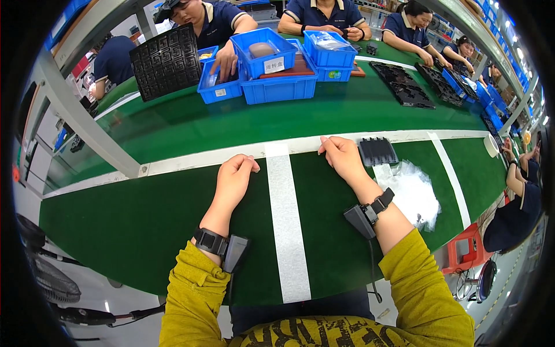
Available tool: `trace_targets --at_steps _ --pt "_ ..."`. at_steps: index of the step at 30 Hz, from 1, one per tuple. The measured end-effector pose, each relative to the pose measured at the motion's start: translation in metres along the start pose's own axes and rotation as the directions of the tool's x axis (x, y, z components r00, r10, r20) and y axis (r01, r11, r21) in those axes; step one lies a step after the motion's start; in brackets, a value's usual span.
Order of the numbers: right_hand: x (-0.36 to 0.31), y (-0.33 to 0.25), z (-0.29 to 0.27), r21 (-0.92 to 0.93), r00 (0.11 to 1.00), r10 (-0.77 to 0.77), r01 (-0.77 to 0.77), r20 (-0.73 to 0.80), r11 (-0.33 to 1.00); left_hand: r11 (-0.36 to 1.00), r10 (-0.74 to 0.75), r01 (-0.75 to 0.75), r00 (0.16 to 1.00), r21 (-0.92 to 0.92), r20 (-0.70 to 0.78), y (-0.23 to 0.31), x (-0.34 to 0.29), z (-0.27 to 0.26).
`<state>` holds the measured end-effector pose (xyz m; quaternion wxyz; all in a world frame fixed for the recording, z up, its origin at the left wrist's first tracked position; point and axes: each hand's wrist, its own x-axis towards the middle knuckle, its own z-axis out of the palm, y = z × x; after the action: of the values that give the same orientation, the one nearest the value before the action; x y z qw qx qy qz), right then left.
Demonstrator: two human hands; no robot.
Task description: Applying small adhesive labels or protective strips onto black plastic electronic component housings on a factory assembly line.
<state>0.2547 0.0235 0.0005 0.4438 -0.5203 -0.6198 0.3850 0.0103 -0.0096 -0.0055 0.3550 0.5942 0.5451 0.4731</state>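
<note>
My left hand (236, 174) rests on the dark green mat, left of the white tape strip (286, 222), its fingers curled in and nothing showing in them. On the other side of the strip, my right hand (343, 158) lies near the white border, fingers also folded with no object visible. Just right of that hand is a black ribbed part (377, 151). Below the part lies a pile of clear plastic bags (413, 194). Each wrist wears a black strapped device.
Beyond the border runs a green conveyor belt (191, 136). Blue bins (279, 91) and black trays (402, 84) stand on its far side, where several co-workers sit. A metal post (92, 124) rises at the left. A red stool (465, 248) stands at the right.
</note>
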Motion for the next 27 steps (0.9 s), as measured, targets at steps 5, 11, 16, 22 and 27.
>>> trace_targets --at_steps 5,11,16,22,27 --pt "0.0001 0.0017 -0.0018 0.017 1.0 0.018 -0.018 0.008 1.0 1.0 0.014 -0.015 1.0 0.012 0.016 0.0 0.0014 0.0019" --pt "0.0011 0.0002 -0.0003 0.009 1.0 0.014 -0.014 -0.001 1.0 1.0 0.013 -0.013 1.0 0.009 0.006 0.0047 -0.0006 0.0007" --pt "0.0015 0.0017 -0.002 0.024 1.0 -0.003 0.003 -0.001 1.0 1.0 0.027 -0.027 1.0 0.004 0.012 -0.0002 0.0025 0.0021" --pt "-0.0003 -0.003 0.0001 0.024 1.0 -0.003 0.003 -0.002 1.0 1.0 0.023 -0.023 1.0 0.019 -0.003 0.0006 0.0007 0.0008" --pt "0.0015 0.0051 0.0017 0.03 1.0 -0.008 0.008 -0.003 1.0 1.0 -0.008 0.007 1.0 0.029 0.028 0.005 -0.0014 -0.0011"
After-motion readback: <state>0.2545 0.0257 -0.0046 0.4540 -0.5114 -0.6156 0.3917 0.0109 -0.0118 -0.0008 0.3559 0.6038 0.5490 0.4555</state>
